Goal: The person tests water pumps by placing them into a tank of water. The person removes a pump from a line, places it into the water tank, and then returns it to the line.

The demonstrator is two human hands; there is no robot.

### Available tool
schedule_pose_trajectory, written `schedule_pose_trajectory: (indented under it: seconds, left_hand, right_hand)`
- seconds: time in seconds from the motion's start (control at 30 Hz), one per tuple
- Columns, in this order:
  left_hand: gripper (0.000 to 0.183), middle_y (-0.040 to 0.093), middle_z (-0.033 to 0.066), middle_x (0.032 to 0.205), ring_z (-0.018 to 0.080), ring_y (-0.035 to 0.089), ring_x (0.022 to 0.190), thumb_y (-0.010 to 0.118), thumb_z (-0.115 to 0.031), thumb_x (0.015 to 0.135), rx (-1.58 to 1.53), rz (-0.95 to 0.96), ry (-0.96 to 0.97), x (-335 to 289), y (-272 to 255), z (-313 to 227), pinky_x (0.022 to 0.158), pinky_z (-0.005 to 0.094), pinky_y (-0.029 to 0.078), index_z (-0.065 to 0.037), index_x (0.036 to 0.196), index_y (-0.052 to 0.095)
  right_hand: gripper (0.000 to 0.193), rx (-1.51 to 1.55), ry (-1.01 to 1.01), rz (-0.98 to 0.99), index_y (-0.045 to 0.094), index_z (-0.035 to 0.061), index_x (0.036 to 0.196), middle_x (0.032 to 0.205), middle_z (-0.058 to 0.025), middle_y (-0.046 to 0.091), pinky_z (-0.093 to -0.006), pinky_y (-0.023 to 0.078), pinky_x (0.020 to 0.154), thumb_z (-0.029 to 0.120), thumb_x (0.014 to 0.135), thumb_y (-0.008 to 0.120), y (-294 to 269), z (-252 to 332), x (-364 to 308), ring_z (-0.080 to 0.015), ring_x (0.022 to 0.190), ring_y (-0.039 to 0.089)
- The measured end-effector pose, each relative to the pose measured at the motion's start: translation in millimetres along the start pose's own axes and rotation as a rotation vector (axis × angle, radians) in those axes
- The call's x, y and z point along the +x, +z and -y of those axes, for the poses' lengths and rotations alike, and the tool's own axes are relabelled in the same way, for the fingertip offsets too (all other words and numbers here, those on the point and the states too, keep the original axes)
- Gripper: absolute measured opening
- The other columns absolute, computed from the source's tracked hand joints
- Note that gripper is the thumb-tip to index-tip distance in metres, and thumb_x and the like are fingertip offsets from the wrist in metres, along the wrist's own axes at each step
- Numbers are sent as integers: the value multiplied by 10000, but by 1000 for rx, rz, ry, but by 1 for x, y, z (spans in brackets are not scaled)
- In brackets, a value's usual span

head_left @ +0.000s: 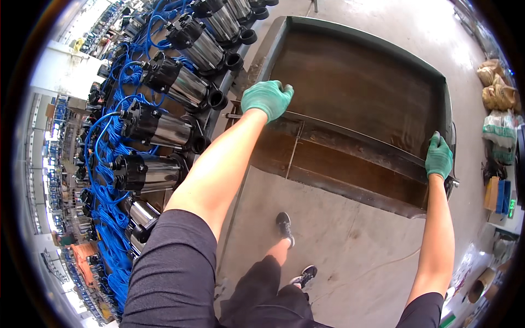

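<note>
In front of me is a wide, dark metal cart (449,104) with raised sides, a brown-stained bottom and a crossbar (355,141) dividing off its near section. My left hand (267,98), in a green glove, is closed on the cart's left edge, its thumb lying on top. On the opposite side my right hand (439,157), gloved the same, wraps round the right edge. The undersides of both grips are hidden. Nearest to my left arm stands a row of steel-and-black pumps (175,82) with round black outlets.
Coiled blue cables (112,210) lie among the pumps along the left. Concrete floor (339,240) shows under my feet and beyond the cart. Stacked sacks (496,85) and blue and tan boxes (499,195) stand at the far right. A thin cord (383,265) crosses the floor.
</note>
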State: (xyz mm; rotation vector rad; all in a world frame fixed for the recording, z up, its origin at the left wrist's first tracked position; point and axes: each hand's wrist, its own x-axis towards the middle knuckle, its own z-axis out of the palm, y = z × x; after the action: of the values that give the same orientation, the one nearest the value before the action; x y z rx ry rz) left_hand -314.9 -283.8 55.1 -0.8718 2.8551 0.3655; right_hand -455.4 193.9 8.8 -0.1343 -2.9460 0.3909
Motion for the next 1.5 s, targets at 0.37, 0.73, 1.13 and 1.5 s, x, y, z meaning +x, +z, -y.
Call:
schedule_pose_trajectory:
  seconds: [0.37,0.73,1.13,1.5]
  left_hand:
    - [505,767,164,1143,364,714,1116,496,-541,1014,-20,86,-8,25,-18,-15,988,474,544,-135,1150,764]
    - [367,749,146,1061,363,719,1012,523,-411,1026,-50,-65,62,27,-14,-14,908,495,568,-99,993,712]
    - [376,716,129,1194,343,677,1133,566,-376,990,-35,-168,118,28,-10,-11,970,490,553,-111,1232,677]
    - [298,739,139,1141,364,698,1066,603,-321,976,-39,-180,122,30,-13,-19,936,490,562,-109,1158,708]
  right_hand:
    - [545,-15,6,30,770,105,1033,1006,-238,745,-566,530,847,532,1075,434,3,10,26,-472,960,698]
    - [487,-62,-2,50,746,103,999,981,-247,733,-577,535,814,495,1074,466,-5,21,23,-486,924,689]
    - [400,-23,-56,39,663,101,835,885,-179,727,-551,553,758,398,1061,519,-22,32,21,-433,833,701]
    - [357,-54,-47,115,683,118,892,903,-136,726,-506,571,778,384,1059,512,-29,28,21,-377,848,713]
